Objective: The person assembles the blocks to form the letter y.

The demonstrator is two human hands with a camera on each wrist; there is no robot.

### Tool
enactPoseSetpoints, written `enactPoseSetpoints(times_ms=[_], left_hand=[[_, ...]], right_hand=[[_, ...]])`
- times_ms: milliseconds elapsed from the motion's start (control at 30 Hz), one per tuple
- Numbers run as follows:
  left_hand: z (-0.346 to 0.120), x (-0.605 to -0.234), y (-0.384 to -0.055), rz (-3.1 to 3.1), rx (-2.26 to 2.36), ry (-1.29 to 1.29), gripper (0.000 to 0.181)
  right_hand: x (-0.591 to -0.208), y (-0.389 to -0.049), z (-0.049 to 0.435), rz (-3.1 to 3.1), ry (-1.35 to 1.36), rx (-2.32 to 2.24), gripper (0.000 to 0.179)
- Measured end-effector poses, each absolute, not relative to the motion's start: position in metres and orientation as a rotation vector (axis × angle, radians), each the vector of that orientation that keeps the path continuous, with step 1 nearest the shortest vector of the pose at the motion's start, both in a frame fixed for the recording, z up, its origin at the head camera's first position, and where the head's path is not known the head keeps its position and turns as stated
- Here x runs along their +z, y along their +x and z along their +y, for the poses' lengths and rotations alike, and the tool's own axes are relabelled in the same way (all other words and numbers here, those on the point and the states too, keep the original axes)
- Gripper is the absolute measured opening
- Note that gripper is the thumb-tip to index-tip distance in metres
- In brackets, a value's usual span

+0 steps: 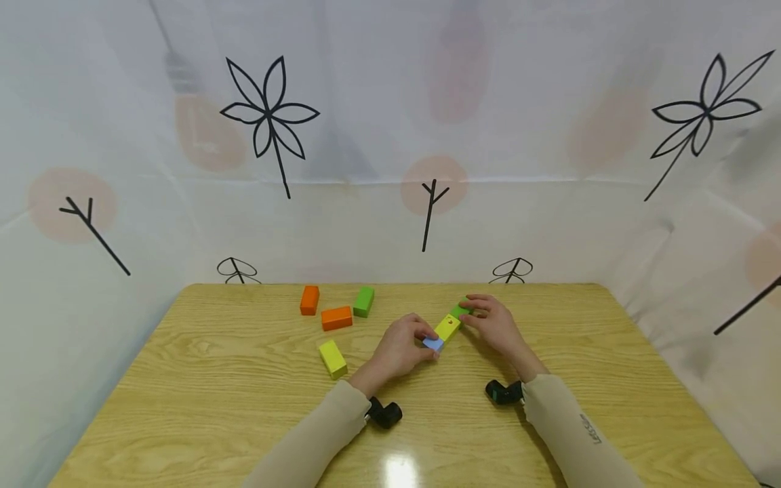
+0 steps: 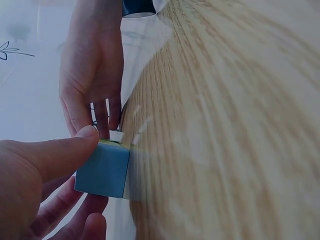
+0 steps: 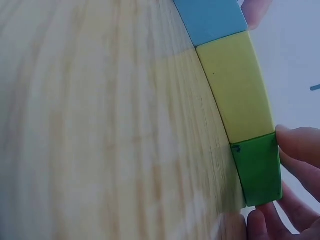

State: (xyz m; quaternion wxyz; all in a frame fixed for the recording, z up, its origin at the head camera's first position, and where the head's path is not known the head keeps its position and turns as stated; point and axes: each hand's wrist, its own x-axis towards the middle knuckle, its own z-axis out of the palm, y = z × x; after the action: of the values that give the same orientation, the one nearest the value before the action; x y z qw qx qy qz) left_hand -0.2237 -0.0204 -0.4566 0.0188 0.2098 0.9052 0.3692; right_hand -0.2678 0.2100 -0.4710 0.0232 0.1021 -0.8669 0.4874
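Observation:
Three blocks lie end to end in one slanting row on the wooden table: a blue block (image 1: 434,344) nearest, a yellow block (image 1: 448,328) with a small printed picture in the middle, and a green block (image 1: 459,311) farthest. My left hand (image 1: 399,346) grips the blue block between thumb and fingers; its end face (image 2: 103,170) fills the space by the thumb in the left wrist view. At the far end my right hand (image 1: 495,327) holds the green block, thumb near its seam with the yellow one. The right wrist view shows the yellow side (image 3: 237,90) flush against both neighbours.
Left of the row lie loose blocks: an upper orange block (image 1: 310,300), a lower orange block (image 1: 337,318), a green block (image 1: 364,301) and a yellow block (image 1: 333,359). Black wrist devices (image 1: 384,413) sit under both forearms. A patterned white cloth (image 1: 366,135) hangs behind the table (image 1: 244,420).

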Motion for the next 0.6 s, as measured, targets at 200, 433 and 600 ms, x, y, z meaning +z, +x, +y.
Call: enactPoseSetpoints(times_ms=[200, 433, 600], left_hand=[[-0.0206, -0.4556, -0.2239, 2.806, 1.153, 0.645, 0.02], [-0.0205, -0.457, -0.2256, 2.804, 1.144, 0.653, 0.02], [-0.0206, -0.4569, -0.225, 2.808, 1.135, 0.66, 0.02]], right_hand=[[-0.4711, -0.2673, 0.2092, -2.688, 0.295, 1.53, 0.033], [-0.4718, -0.2684, 0.2094, -2.682, 0.297, 1.525, 0.033], [-0.4716, -0.2673, 0.209, -2.682, 0.285, 1.527, 0.032]])
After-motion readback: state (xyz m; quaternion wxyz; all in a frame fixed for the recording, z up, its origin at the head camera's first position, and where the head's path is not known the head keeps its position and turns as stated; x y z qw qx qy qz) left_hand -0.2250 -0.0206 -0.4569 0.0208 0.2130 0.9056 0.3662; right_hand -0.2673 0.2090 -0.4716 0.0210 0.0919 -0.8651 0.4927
